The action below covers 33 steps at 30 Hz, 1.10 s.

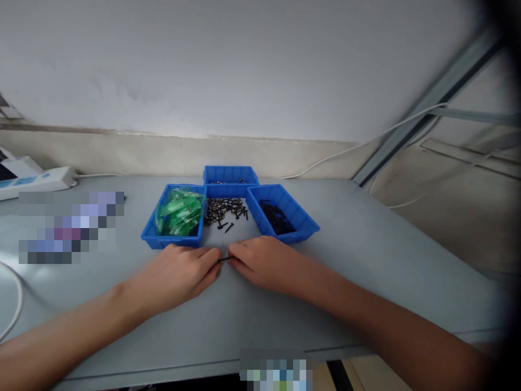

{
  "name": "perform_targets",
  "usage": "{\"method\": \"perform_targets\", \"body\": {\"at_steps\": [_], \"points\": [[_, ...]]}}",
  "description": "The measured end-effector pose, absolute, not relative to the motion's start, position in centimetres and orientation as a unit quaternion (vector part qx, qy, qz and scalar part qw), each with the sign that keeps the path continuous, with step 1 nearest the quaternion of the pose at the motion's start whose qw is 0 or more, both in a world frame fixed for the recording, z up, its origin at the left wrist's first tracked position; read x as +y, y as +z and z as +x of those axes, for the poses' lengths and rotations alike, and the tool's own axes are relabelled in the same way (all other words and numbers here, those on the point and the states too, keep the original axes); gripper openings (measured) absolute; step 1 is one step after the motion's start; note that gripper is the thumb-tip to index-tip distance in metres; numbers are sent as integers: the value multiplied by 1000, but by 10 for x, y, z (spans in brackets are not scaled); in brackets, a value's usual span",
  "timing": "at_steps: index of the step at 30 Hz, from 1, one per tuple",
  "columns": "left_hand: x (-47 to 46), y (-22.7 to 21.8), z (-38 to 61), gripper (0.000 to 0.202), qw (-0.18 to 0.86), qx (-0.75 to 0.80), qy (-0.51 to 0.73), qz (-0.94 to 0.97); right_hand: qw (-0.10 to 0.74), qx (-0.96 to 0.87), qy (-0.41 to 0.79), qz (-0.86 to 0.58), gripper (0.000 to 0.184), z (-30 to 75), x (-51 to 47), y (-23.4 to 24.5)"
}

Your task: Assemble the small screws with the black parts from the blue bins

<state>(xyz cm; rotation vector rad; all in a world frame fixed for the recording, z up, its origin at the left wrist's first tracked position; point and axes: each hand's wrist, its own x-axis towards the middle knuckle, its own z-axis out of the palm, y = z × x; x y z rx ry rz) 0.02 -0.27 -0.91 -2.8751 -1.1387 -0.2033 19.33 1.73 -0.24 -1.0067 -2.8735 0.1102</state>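
Observation:
My left hand (190,270) and my right hand (260,260) face each other low over the table, fingertips a short gap apart. Both are closed in a pinch. A thin, dark, screw-like piece (223,259) spans the gap, one end in each pinch; the fingers cover its ends. Just beyond lies a loose pile of dark screws (226,209), with a few strays on the near side. Left of the pile stands a blue bin (171,239) with green plastic bags (181,212). To the right, another blue bin (299,217) contains small black parts (277,217).
Behind the pile sits a third blue bin (230,190) with small pieces inside. A white power strip (44,182) and a blurred-out item (75,225) are at the left. White cable (345,152) runs along the wall towards a metal frame (419,108) at the right.

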Motion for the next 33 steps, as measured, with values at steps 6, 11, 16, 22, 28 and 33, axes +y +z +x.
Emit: {"method": "perform_targets", "body": {"at_steps": [6, 11, 16, 22, 28, 33], "points": [[-2, -11, 1, 22, 22, -375, -25, -926, 56, -949, 14, -309, 13, 191, 15, 0], [-1, -14, 2, 24, 21, -362, -30, -931, 84, -959, -8, -269, 17, 191, 14, -2], [-1, -14, 2, 26, 19, -359, -28, -933, 89, -956, -1, -280, 16, 191, 14, -2], [-2, -10, 2, 22, 25, -372, -24, -928, 94, -952, 3, -291, 11, 192, 15, -2], [-2, -9, 1, 20, 45, -386, -67, -919, 78, -949, 1, -304, 11, 194, 17, -3], [-5, -9, 0, 21, 34, -362, -119, -924, 62, -951, 39, -302, 15, 192, 17, -4]]}}
